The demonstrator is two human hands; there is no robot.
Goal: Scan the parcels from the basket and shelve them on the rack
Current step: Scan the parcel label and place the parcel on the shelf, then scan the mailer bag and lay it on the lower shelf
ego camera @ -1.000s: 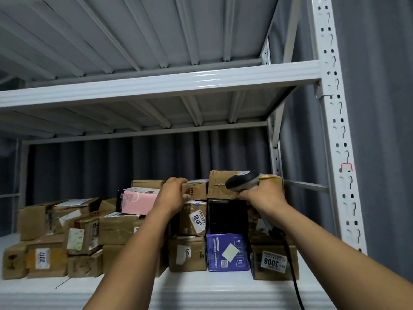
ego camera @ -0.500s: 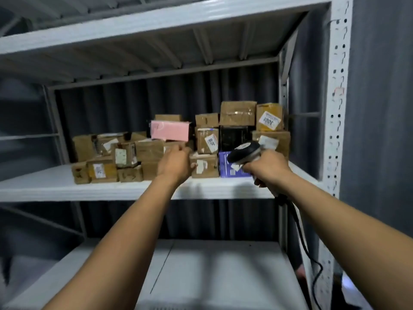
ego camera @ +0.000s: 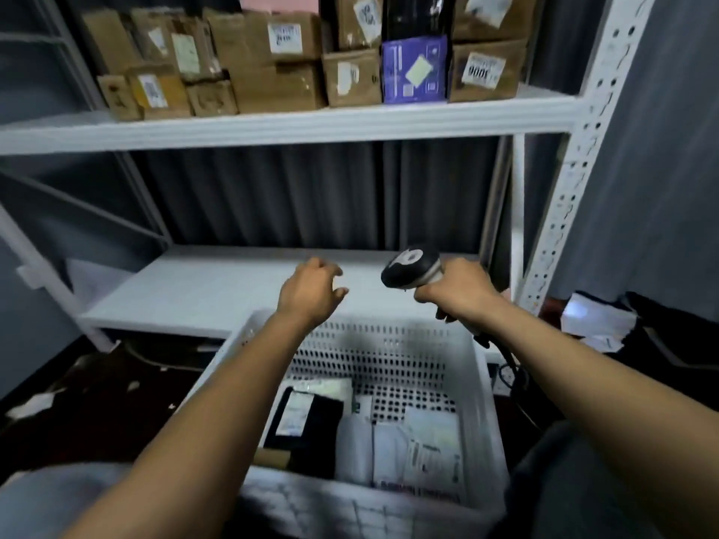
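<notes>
A white perforated basket (ego camera: 389, 340) stands on the floor in front of me, with a black parcel (ego camera: 307, 422) and several white mailer bags (ego camera: 420, 445) in its bottom. My left hand (ego camera: 311, 291) hovers over the basket's far rim, empty, fingers loosely spread. My right hand (ego camera: 455, 291) grips the handle of a black-and-grey barcode scanner (ego camera: 410, 266), its cable trailing down to the right. On the rack's upper shelf (ego camera: 288, 126) sit several cardboard parcels (ego camera: 280, 52) and a purple box (ego camera: 414, 70).
The rack's lower shelf (ego camera: 218, 285) lies just behind the basket. A white perforated upright (ego camera: 576, 157) rises at the right. Grey curtain hangs behind the rack. Dark floor with scraps lies at left; papers and dark bags lie at right.
My view has dropped from the upper shelf down to the basket. Both hands came down and back from the stacked parcels; the left hand has let go and opened.
</notes>
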